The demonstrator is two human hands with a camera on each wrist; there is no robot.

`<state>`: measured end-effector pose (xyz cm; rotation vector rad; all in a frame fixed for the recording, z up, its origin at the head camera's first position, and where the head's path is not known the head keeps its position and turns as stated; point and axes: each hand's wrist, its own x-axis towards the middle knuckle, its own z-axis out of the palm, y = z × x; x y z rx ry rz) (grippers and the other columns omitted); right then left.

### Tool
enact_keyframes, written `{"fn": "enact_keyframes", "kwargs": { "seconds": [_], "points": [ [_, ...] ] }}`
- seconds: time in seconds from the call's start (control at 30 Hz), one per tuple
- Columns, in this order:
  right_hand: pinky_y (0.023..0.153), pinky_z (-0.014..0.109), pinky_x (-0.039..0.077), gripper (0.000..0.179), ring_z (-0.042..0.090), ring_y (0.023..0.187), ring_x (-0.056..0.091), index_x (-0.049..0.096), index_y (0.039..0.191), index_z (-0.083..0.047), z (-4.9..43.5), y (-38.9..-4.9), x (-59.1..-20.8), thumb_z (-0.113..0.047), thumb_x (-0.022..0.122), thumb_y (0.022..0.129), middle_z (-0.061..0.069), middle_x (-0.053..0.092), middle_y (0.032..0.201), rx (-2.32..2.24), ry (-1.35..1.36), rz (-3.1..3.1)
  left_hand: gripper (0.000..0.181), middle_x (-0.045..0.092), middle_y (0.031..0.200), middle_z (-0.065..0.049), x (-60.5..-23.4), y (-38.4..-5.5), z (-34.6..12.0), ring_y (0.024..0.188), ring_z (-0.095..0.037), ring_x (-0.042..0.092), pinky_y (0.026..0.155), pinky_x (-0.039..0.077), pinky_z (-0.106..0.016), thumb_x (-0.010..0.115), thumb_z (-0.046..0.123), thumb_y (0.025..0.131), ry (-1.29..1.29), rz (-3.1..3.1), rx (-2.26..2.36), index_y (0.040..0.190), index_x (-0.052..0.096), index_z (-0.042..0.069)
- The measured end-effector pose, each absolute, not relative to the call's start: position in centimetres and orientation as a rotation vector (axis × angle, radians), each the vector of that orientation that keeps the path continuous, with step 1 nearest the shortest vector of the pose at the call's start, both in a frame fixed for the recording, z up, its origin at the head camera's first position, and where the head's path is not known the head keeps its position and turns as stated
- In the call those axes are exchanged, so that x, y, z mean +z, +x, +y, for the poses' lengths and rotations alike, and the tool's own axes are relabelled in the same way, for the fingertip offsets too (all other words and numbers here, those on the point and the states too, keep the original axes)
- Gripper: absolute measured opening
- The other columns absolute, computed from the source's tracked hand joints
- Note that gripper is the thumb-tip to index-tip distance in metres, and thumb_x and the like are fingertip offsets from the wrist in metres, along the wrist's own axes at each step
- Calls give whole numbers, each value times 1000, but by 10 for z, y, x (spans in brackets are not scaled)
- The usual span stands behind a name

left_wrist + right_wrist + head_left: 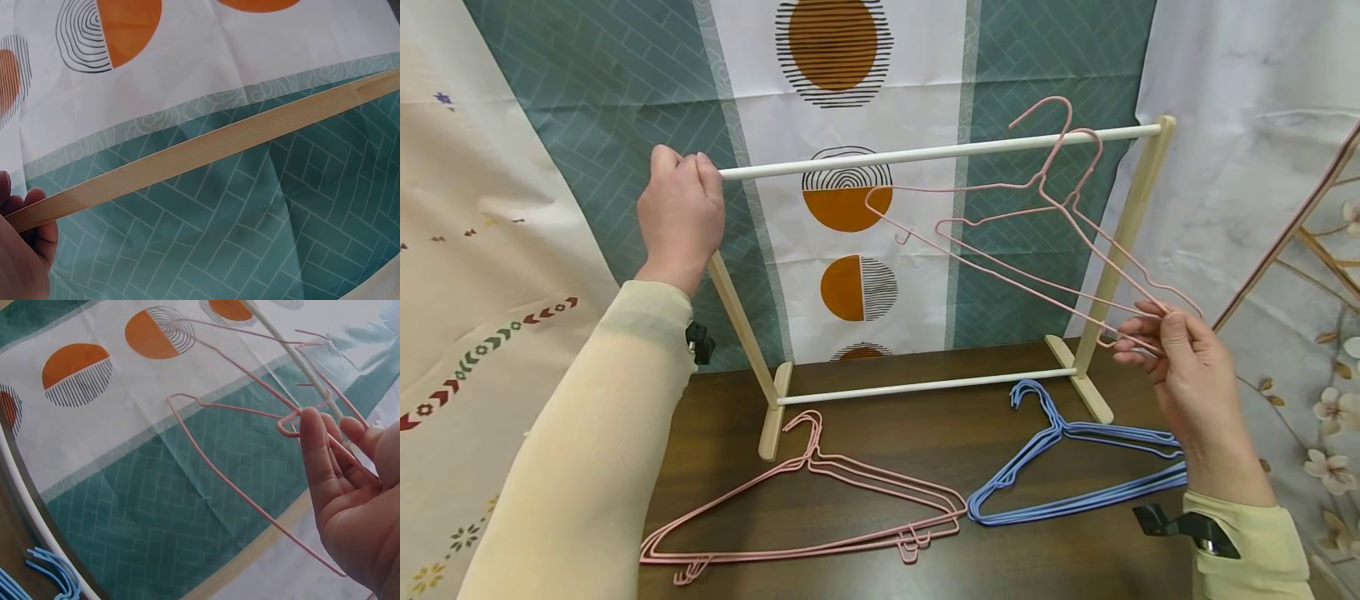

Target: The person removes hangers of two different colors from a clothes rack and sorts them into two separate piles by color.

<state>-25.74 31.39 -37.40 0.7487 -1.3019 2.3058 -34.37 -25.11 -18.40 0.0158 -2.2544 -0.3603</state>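
My left hand [681,212] grips the top left corner of a clothes rack with a white rail [925,154]. In the left wrist view its fingers curl round the upper end of the wooden post [187,156]. At the right, my right hand [1198,367] pinches the lower right corner of a pink clothes hanger [955,189] between thumb and fingers. That hanger's hook rises above the rail, near its right end. Just behind it, a second pink hanger [1007,216] has its hook over the rail. The right wrist view shows the fingers partly covering the held corner.
On the brown table [865,433], several pink hangers [775,552] lie stacked at front left. Several blue hangers [1052,429] lie at the right, beside the rack's right foot [1078,383]. A patterned cloth [1037,292] hangs behind the rack.
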Motion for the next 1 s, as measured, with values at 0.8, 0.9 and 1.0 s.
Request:
{"fn": "enact_keyframes", "kwargs": {
  "seconds": [0.8,0.9,1.0],
  "points": [
    [77,28,64,42,14,91,76,65,142,-4,296,-245,-414,-18,31,123,6,72,110,2269,872,-1875,72,48,121,-23,-184,-343,-251,76,-37,51,67,42,-46,18,39,120,17,-2256,-365,118,68,-12],
    [76,29,64,41,13,90,76,65,141,-5,287,-245,-423,-19,30,123,5,72,109,2275,894,-1969,72,48,122,-23,-184,-343,-251,77,-38,52,68,43,-46,18,40,120,20,-2259,-366,120,68,-12],
    [74,29,64,41,13,88,75,67,140,-6,277,-246,-432,-19,31,124,4,72,107,2295,906,-2043,72,48,122,-23,-184,-344,-252,78,-38,53,68,43,-46,18,40,120,22,-2260,-367,120,68,-12]
  ]
}}
